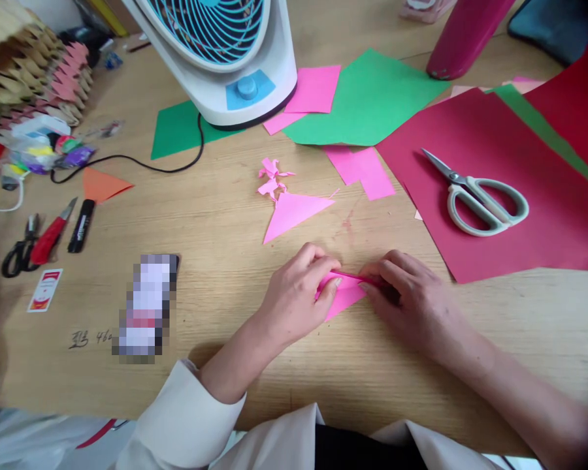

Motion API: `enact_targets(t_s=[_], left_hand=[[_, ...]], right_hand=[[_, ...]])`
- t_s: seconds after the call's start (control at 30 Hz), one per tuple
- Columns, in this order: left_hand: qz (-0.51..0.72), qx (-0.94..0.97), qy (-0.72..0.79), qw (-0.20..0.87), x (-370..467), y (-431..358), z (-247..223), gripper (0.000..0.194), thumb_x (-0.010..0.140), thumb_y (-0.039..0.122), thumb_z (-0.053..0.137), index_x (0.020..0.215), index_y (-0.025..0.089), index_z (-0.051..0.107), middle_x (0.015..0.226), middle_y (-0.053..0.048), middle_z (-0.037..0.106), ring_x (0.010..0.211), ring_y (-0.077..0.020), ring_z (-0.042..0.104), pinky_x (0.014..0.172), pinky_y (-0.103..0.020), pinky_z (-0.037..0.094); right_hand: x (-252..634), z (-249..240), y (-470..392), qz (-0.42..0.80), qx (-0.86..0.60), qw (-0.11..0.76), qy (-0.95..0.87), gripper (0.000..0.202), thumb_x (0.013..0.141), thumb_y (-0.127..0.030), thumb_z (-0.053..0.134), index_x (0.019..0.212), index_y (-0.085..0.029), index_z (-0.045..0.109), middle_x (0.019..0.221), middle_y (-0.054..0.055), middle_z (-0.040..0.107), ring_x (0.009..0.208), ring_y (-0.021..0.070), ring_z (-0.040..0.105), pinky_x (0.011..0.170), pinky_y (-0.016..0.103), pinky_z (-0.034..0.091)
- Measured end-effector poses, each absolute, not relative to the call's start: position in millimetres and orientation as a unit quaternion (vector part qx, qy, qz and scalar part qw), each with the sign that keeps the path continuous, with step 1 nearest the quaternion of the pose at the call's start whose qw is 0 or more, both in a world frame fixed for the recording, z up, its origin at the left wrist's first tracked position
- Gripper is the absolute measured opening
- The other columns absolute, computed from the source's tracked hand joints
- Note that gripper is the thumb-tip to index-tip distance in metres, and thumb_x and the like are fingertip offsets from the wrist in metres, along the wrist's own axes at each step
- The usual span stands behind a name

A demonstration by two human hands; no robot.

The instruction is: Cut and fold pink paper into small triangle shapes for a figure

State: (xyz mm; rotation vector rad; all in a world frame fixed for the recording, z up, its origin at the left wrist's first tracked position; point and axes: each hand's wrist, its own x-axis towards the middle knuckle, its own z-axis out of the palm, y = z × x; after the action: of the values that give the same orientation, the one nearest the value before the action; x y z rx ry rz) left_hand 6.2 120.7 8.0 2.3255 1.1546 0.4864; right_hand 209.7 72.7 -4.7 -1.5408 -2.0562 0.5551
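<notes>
Between my hands is a piece of pink paper [347, 299] with a narrow fold along its far edge. My left hand [301, 290] pinches the left end of that fold, thumb on the near side. At the right end, my right hand [406, 294] grips the same fold between thumb and fingers. Its fingertips are partly hidden. Just beyond my hands lies a pink paper triangle [296, 212]. Small crumpled-looking pink paper shapes [271, 177] rest at the triangle's far corner.
White-handled scissors [485, 202] lie on a dark red sheet [436, 222] at right. A fan [247, 85] stands at the back beside green paper [367, 98]. On the left are a phone [144, 303], a red-handled knife [51, 238], a black marker [81, 226] and black scissors [22, 251].
</notes>
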Motion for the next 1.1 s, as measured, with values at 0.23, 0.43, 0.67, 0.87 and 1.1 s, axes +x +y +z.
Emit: enact_targets(t_s=[0.23,0.43,0.67,0.87,1.1], left_hand=[[0.126,0.868,0.395,0.272,5.4,126.2,14.8,0.015,0.088,0.021,0.058,0.103,0.020,0.060,0.103,-0.007,0.055,0.096,-0.0203,0.059,0.086,-0.035,0.051],[0.065,0.881,0.384,0.271,7.0,131.0,24.9,0.009,0.088,0.015,0.053,0.094,0.020,0.056,0.098,-0.004,0.052,0.089,-0.0184,0.056,0.079,-0.032,0.048],[0.069,0.880,0.375,0.284,5.7,132.6,27.2,0.016,0.094,0.019,0.048,0.078,0.019,0.052,0.092,-0.003,0.049,0.085,-0.0157,0.054,0.076,-0.029,0.046],[0.094,0.869,0.397,0.279,9.4,133.8,28.8,0.018,0.094,0.015,0.048,0.077,0.019,0.053,0.086,-0.001,0.050,0.079,-0.0146,0.053,0.072,-0.029,0.043],[0.070,0.870,0.392,0.290,9.9,139.3,33.6,0.018,0.090,0.011,0.050,0.075,0.018,0.055,0.083,0.000,0.052,0.077,-0.0145,0.054,0.069,-0.028,0.042]], right_hand=[[209.7,-4.5,72.8,0.202,-0.566,0.262,-0.755,0.006,0.092,-0.017,0.057,0.092,-0.018,0.063,0.086,0.004,0.055,0.077,0.0183,0.055,0.071,0.033,0.044],[211.2,-7.7,73.0,0.201,-0.561,0.263,-0.759,0.005,0.091,-0.018,0.060,0.087,-0.018,0.062,0.086,0.004,0.054,0.076,0.0175,0.054,0.068,0.032,0.043],[218.3,-6.2,74.3,0.213,-0.578,0.239,-0.750,0.006,0.089,-0.017,0.059,0.084,-0.021,0.061,0.086,0.004,0.053,0.075,0.0176,0.054,0.067,0.032,0.043],[220.6,-5.2,76.3,0.198,-0.578,0.239,-0.755,0.008,0.089,-0.018,0.058,0.082,-0.022,0.061,0.084,0.004,0.054,0.072,0.0176,0.054,0.064,0.032,0.041],[221.1,-4.0,77.9,0.214,-0.573,0.221,-0.760,0.007,0.088,-0.018,0.058,0.081,-0.020,0.060,0.083,0.004,0.052,0.074,0.0186,0.054,0.067,0.032,0.041]])
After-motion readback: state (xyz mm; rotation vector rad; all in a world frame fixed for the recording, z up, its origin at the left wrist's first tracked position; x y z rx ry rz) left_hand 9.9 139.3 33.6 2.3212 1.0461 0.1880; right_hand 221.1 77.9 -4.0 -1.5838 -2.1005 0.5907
